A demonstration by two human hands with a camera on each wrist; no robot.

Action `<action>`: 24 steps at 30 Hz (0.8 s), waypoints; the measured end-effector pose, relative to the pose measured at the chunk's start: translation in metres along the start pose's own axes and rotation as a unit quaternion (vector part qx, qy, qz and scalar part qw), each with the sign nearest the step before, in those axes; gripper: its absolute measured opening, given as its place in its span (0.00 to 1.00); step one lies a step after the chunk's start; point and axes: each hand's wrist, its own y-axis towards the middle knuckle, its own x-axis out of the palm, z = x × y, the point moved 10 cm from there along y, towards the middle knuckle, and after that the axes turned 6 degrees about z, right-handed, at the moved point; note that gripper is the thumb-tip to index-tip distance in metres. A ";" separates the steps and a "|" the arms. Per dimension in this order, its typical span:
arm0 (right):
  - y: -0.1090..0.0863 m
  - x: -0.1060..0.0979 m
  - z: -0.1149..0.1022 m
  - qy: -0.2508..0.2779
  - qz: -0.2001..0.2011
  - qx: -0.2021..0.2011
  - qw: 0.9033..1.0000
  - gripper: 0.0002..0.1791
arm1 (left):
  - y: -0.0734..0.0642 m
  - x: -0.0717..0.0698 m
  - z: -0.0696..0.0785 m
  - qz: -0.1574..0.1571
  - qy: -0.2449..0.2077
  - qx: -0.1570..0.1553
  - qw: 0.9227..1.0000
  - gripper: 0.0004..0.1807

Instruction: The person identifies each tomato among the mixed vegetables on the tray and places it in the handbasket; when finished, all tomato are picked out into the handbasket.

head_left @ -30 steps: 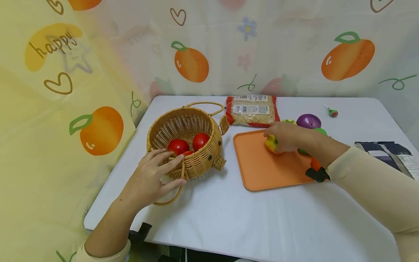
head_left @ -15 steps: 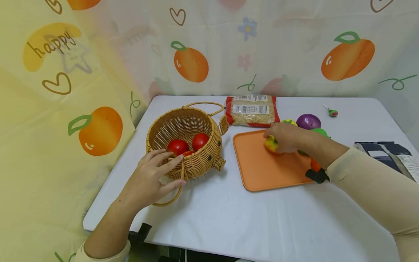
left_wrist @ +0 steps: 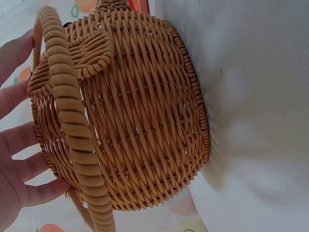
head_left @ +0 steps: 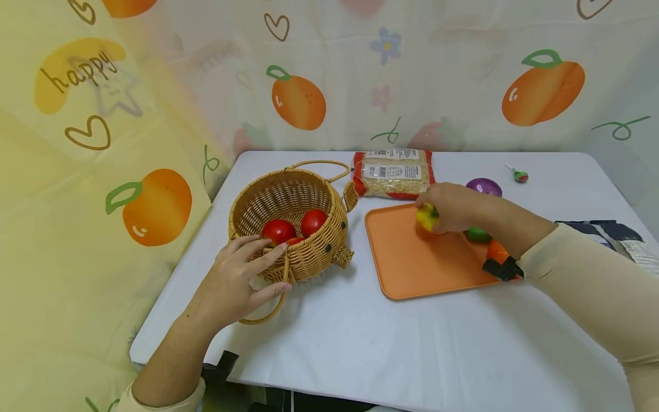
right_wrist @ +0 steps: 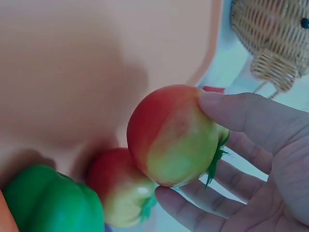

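Observation:
My right hand [head_left: 453, 207] pinches a red-and-yellow tomato [right_wrist: 169, 140] with a ragged green top, over the back part of the orange tray [head_left: 412, 266]. In the right wrist view the thumb lies on one side of it and fingertips on the other. A similar tomato [right_wrist: 113, 186] sits just behind it, beside a green bell pepper [right_wrist: 50, 203]. My left hand [head_left: 241, 280] rests with spread fingers on the rim of a wicker basket [left_wrist: 140, 121], thumb at its near handle. Red round fruits [head_left: 278, 232] lie inside the basket, one partly hidden by the rim.
A bag of grain [head_left: 393, 173] lies behind the tray. A purple round item [head_left: 484, 186] and a lollipop [head_left: 520, 176] are at the back right. An orange item [head_left: 496, 252] shows under my right forearm, which partly covers a dark package [head_left: 610, 232].
My right hand has risen slightly with the tomato, and its forearm now covers more of the items behind. My left hand and the basket have stayed in place.

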 end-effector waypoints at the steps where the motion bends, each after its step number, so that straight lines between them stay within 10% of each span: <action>1: 0.000 -0.003 0.000 -0.001 0.003 0.000 1.000 0.30 | 0.000 0.000 0.000 0.000 0.000 0.000 1.000 0.38; 24: 0.024 -0.077 -0.066 -0.018 0.061 -0.016 0.998 0.35 | 0.000 -0.002 0.004 0.019 0.001 0.018 1.000 0.36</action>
